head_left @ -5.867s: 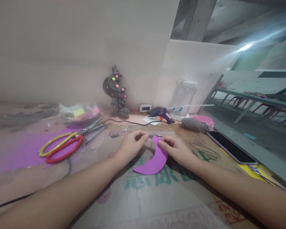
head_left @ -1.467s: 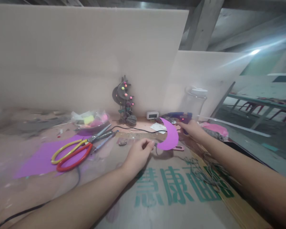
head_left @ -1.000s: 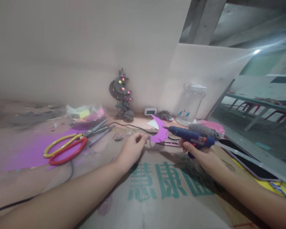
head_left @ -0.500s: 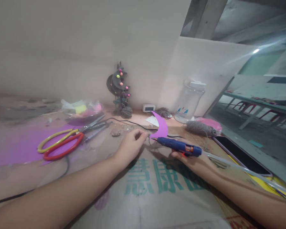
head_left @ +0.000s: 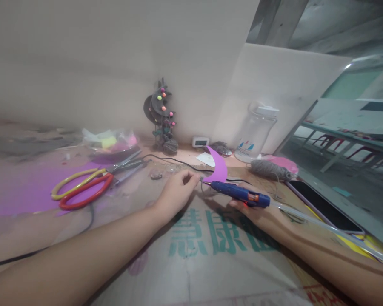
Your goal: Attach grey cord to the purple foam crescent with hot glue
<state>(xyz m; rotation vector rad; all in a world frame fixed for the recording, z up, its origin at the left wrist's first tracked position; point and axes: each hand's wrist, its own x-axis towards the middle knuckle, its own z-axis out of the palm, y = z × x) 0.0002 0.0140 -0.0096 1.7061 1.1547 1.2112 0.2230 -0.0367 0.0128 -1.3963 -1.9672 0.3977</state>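
My left hand (head_left: 180, 189) is closed in a pinch, with a thin strand of grey yarn (head_left: 203, 192) at its fingertips; the pinched end is too small to see clearly. My right hand (head_left: 253, 212) is wrapped around a blue hot glue gun (head_left: 231, 191), which lies nearly level. Its metal nozzle points left and sits just by my left fingertips; whether they touch I cannot tell. A clear glue stick (head_left: 306, 219) trails from its back end. Just behind the nozzle stands a purple crescent-shaped paper piece (head_left: 221, 165).
Scissors (head_left: 83, 187) with red and yellow handles lie left on purple paper (head_left: 28, 191). Behind are a decorated grey moon craft (head_left: 161, 110), a small digital clock (head_left: 200, 142) and a clear bottle (head_left: 253, 136). A yarn skein (head_left: 270, 170) and a phone (head_left: 325, 206) lie right. A black cord (head_left: 178, 160) crosses behind my hands.
The glue gun's nozzle has come slightly nearer to my left fingertips. Both hands keep their grips, and the whole view has shifted a little.
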